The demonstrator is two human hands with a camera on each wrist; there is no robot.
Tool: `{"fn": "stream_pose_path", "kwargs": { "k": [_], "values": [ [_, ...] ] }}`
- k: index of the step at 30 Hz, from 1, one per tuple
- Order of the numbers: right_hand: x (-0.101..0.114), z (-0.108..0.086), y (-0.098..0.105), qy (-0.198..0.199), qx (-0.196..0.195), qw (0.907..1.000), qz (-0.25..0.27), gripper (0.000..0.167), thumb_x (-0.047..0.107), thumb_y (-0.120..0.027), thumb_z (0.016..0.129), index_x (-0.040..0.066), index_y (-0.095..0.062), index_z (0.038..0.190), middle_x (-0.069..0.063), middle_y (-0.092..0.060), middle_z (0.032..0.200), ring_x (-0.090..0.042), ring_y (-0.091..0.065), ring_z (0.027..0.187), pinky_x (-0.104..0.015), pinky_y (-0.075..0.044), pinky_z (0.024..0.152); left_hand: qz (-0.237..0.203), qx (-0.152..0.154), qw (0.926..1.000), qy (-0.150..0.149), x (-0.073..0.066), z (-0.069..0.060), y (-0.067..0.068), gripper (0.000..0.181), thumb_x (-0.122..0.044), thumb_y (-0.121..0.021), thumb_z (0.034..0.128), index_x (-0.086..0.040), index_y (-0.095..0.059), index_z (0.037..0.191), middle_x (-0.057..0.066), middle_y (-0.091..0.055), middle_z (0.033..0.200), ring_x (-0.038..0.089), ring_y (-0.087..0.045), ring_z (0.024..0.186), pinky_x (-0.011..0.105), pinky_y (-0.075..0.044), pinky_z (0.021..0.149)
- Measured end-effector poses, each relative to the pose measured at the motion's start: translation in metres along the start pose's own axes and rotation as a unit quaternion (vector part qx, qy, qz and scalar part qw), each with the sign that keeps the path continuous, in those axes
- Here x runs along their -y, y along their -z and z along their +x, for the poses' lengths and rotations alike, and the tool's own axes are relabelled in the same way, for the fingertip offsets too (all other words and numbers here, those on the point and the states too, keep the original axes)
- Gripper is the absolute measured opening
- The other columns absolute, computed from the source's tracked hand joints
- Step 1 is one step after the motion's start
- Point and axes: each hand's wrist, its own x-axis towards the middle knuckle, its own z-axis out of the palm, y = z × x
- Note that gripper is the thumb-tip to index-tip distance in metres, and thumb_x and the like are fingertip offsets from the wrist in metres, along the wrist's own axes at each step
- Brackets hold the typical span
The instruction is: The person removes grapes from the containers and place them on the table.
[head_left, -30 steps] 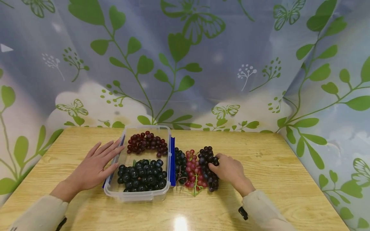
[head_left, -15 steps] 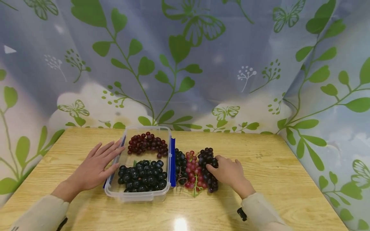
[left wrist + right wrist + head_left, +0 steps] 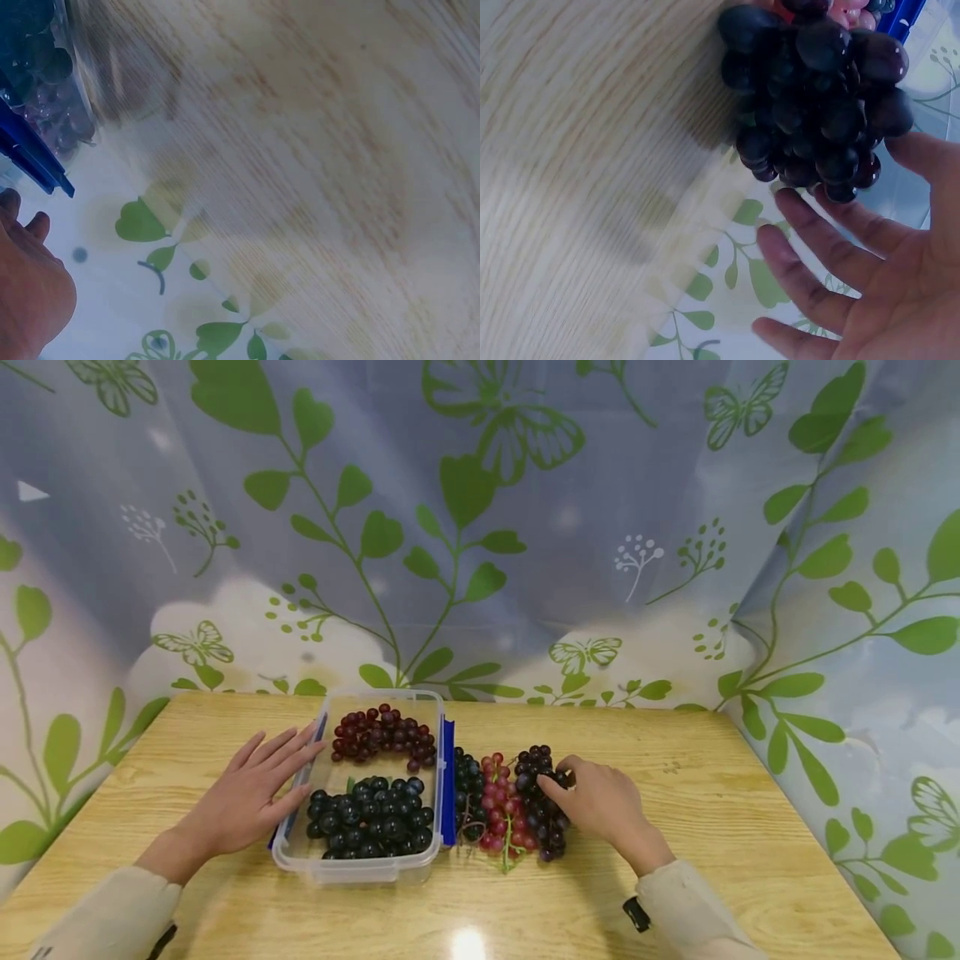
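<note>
A clear plastic box [image 3: 360, 866] holds a dark red grape bunch [image 3: 384, 735] at its back and a black bunch [image 3: 371, 817] in front. My left hand [image 3: 240, 797], also seen in the left wrist view [image 3: 31, 296], rests with straight, spread fingers on the box's left side. Right of the box lie a dark bunch [image 3: 468, 785], a pink bunch [image 3: 495, 802] and a purple-black bunch [image 3: 542, 810]. My right hand [image 3: 603, 802] touches this last bunch with thumb and fingertips. In the right wrist view, the hand [image 3: 877, 277] has spread fingers beside the grapes [image 3: 821, 112].
Blue latch flaps [image 3: 448, 785] hang out from the box's long sides, the right one beside the dark bunch. A wooden table [image 3: 712, 793] carries everything. Behind it hangs a patterned curtain [image 3: 562, 568] with green leaves and butterflies.
My right hand has shifted slightly to the right, and its fingers sit looser at the purple-black bunch. The left hand, box and bunches have stayed in place; the head view has tilted slightly.
</note>
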Motion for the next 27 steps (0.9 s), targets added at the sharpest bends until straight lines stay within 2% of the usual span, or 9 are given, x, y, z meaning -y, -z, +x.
{"fn": "stream_pose_path", "kwargs": {
  "k": [2, 5, 8, 11, 15, 20, 27],
  "values": [
    [-0.002, 0.001, 0.001, 0.011, -0.017, 0.9997, 0.013, 0.048, 0.051, -0.052, 0.094, 0.012, -0.065, 0.119, -0.003, -0.069, 0.096, -0.012, -0.056, 0.057, -0.033, -0.043, 0.049, 0.000, -0.001, 1.0000, 0.000, 0.001, -0.001, 0.000, 0.060, -0.030, -0.056, 0.0966, -0.021, -0.032, 0.151, 0.006, -0.023, 0.156, 0.035, -0.026, 0.138, 0.050, -0.004, 0.113],
    [-0.005, 0.003, 0.002, 0.025, -0.026, 0.9989, 0.031, 0.043, 0.047, -0.053, 0.095, 0.013, -0.065, 0.119, -0.005, -0.069, 0.104, -0.016, -0.062, 0.067, -0.034, -0.046, 0.051, 0.001, -0.002, 1.0000, 0.001, 0.002, -0.002, -0.001, 0.060, -0.030, -0.055, 0.0968, -0.020, -0.032, 0.151, 0.005, -0.023, 0.156, 0.035, -0.026, 0.138, 0.049, -0.004, 0.113],
    [-0.008, 0.005, 0.002, 0.042, -0.030, 0.9979, 0.040, 0.043, 0.045, -0.053, 0.096, 0.013, -0.064, 0.123, -0.007, -0.066, 0.114, -0.023, -0.065, 0.084, -0.040, -0.051, 0.061, 0.000, -0.004, 1.0000, 0.000, 0.002, -0.002, -0.001, 0.058, -0.031, -0.054, 0.0973, -0.019, -0.034, 0.151, 0.006, -0.024, 0.156, 0.035, -0.026, 0.138, 0.049, -0.005, 0.113],
    [-0.011, 0.006, 0.004, 0.056, -0.027, 0.9970, 0.046, 0.046, 0.045, -0.052, 0.097, 0.013, -0.060, 0.129, -0.011, -0.060, 0.126, -0.033, -0.061, 0.102, -0.051, -0.051, 0.074, -0.002, -0.003, 1.0000, 0.000, 0.002, -0.002, 0.000, 0.058, -0.033, -0.052, 0.0981, -0.019, -0.033, 0.151, 0.006, -0.023, 0.156, 0.035, -0.026, 0.138, 0.049, -0.005, 0.113],
    [-0.014, 0.009, 0.007, 0.077, -0.021, 0.9957, 0.047, 0.049, 0.045, -0.050, 0.098, 0.015, -0.054, 0.136, -0.014, -0.048, 0.139, -0.040, -0.048, 0.120, -0.061, -0.044, 0.086, -0.002, -0.003, 1.0000, 0.002, 0.002, -0.002, 0.000, 0.057, -0.033, -0.052, 0.0982, -0.017, -0.035, 0.150, 0.006, -0.024, 0.156, 0.035, -0.026, 0.138, 0.049, -0.007, 0.113],
    [-0.019, 0.013, 0.011, 0.104, -0.024, 0.9936, 0.036, 0.053, 0.046, -0.047, 0.099, 0.016, -0.048, 0.141, -0.018, -0.040, 0.146, -0.043, -0.039, 0.128, -0.064, -0.037, 0.093, -0.005, -0.004, 1.0000, 0.005, 0.002, -0.002, 0.000, 0.058, -0.032, -0.053, 0.0980, -0.019, -0.034, 0.151, 0.006, -0.024, 0.156, 0.034, -0.026, 0.138, 0.047, -0.006, 0.113],
    [-0.024, 0.016, 0.017, 0.123, -0.024, 0.9920, 0.018, 0.056, 0.046, -0.047, 0.099, 0.014, -0.044, 0.145, -0.022, -0.036, 0.146, -0.046, -0.036, 0.129, -0.066, -0.034, 0.095, -0.009, -0.002, 0.9999, 0.003, 0.001, 0.000, 0.000, 0.062, -0.029, -0.055, 0.0968, -0.023, -0.029, 0.152, 0.006, -0.024, 0.156, 0.036, -0.026, 0.138, 0.048, -0.006, 0.113]
  ]
}}
